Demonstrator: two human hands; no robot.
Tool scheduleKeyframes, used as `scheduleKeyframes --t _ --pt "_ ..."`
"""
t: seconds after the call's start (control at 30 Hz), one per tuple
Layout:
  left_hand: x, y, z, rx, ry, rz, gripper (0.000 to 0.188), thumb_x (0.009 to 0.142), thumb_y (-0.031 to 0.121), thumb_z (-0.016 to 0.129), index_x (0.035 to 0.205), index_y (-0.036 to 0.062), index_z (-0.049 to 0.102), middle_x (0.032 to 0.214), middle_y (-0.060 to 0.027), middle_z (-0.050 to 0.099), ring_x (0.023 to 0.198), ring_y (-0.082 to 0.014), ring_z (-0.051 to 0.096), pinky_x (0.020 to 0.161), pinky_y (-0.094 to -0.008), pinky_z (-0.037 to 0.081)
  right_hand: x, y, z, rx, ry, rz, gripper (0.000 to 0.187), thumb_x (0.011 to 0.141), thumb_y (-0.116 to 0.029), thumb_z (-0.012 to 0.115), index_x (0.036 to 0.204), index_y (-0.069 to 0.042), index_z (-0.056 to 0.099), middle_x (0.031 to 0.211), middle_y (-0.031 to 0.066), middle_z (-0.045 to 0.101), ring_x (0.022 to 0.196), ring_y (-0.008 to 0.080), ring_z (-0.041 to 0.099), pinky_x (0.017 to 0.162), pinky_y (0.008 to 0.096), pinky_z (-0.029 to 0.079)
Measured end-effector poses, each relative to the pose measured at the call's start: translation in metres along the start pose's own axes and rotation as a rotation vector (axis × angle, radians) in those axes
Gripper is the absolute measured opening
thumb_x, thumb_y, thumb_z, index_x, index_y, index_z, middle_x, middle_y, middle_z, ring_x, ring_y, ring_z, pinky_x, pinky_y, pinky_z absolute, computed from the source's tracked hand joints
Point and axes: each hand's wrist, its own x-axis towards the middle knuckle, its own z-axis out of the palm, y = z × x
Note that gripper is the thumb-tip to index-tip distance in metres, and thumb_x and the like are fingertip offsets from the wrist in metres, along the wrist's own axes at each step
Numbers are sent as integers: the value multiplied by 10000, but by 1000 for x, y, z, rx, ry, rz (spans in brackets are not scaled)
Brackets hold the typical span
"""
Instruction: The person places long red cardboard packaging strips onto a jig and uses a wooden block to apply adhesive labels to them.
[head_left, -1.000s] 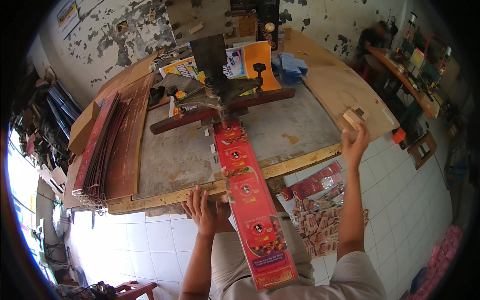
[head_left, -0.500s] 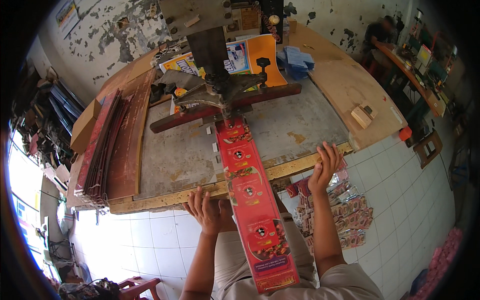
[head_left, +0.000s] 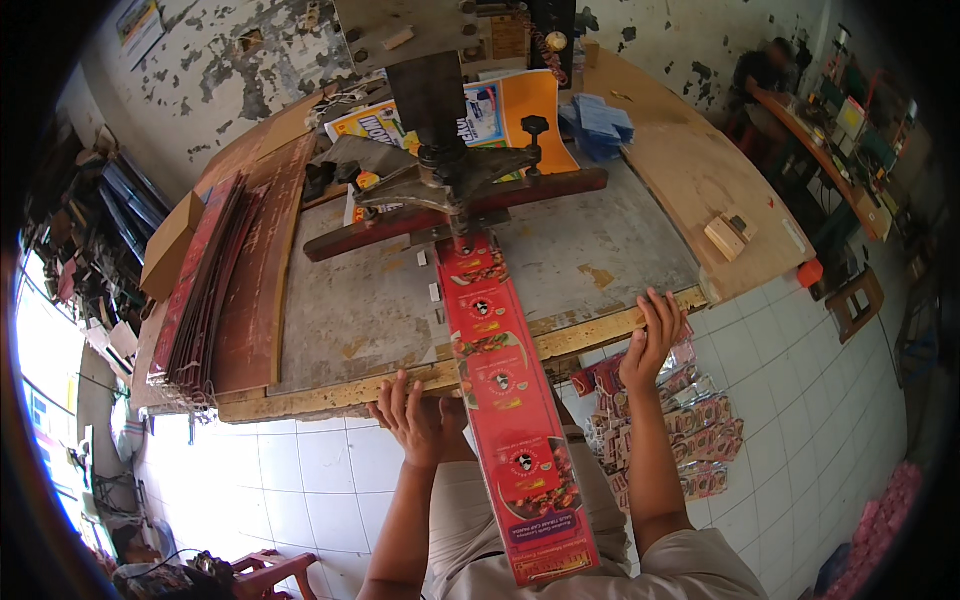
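Note:
A long red printed strip of packaging sheets point(head_left: 505, 400) runs from under a metal clamp press point(head_left: 450, 180) on the grey worktable point(head_left: 350, 310) down over the table's front edge onto my lap. My left hand point(head_left: 420, 420) holds the strip's left edge just below the wooden front rail point(head_left: 330, 395), fingers spread. My right hand point(head_left: 652, 340) rests open on the front rail to the right of the strip, holding nothing.
A stack of reddish-brown boards point(head_left: 225, 290) lies on the table's left. A small wooden block point(head_left: 725, 238) sits on the plywood board point(head_left: 700, 180) at right. Printed packets point(head_left: 690, 425) are heaped on the tiled floor. A person point(head_left: 765, 70) sits at a far desk.
My right hand came back from the wooden block at the far right and now rests on the table's front rail. My left hand and the strip have barely moved.

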Motion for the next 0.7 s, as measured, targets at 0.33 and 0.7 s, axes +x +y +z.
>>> scheduleKeyframes --t 0.33,0.7 --pt "-1 -1 -6 -18 -37 -12 754 855 228 826 1531 150 503 1666 -127 491 1598 -423 348 1326 -647 100 1 -3 -5 28 -28 26 505 1158 -384 379 1443 -84 669 1568 97 596 1556 390 412 1307 644 172" --pt "9 10 -17 -84 -68 -39 659 897 246 784 1510 136 569 1650 -99 529 1582 -361 394 1328 -589 136 -34 -110 -87 712 -538 544 561 1082 -257 644 1568 -7 516 1229 101 685 1157 198 600 1034 380 451"
